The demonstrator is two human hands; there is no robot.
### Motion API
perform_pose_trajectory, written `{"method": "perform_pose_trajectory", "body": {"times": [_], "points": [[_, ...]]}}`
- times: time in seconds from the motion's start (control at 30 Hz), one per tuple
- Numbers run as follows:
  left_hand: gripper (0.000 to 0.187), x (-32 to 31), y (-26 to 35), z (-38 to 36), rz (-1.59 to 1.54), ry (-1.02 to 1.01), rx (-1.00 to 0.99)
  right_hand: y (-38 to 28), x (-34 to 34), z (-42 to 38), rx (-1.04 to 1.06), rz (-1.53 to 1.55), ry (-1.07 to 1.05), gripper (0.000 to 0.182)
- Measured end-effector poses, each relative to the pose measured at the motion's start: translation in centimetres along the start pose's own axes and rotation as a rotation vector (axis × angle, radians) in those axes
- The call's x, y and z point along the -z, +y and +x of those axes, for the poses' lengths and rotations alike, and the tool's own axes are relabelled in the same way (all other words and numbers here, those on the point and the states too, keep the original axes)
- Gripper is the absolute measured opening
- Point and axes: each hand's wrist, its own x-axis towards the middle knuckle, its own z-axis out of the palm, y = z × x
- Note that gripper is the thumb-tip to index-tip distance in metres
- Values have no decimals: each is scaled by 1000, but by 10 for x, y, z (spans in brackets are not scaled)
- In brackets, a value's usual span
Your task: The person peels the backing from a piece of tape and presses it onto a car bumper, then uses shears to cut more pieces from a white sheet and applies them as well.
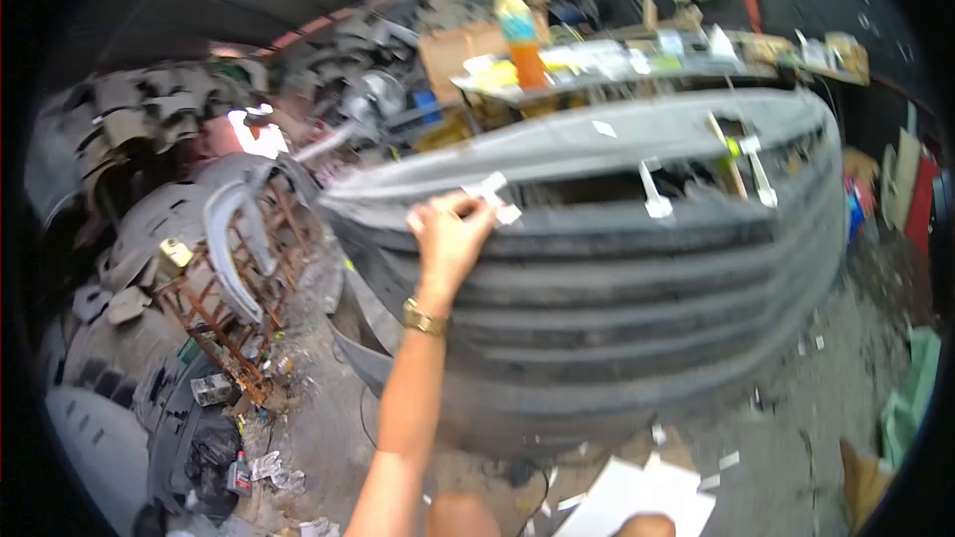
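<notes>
My left hand, with a gold watch at the wrist, is at the upper left edge of a large grey ribbed bumper. Its fingers are pinched together at a white strip, which lies against the bumper's rim; blur hides the exact grip. Along the same rim, further right, other white strips bridge a dark opening. A light stick with a yellow-green patch crosses that opening near the bumper's right end. My right hand is out of view.
Behind the bumper, a cluttered table bears a bottle of orange liquid. A rusty metal frame and piled grey parts stand left. White sheets and scraps lie on the floor by my knees. Green cloth is at right.
</notes>
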Motion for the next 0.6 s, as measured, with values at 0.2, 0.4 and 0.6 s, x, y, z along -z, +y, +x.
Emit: {"method": "perform_pose_trajectory", "body": {"times": [0.2, 0.4, 0.6], "points": [[40, 12, -11, -5, 557, -1, -914, 76, -41, -9, 276, 72, 31, 22], [38, 40, 34, -106, -65, 247, 148, 15, -49, -92, 318, -55, 349, 19], [16, -19, 93, -376, -752, -692, 964, -50, -99, -111, 700, -225, 321, 19]]}}
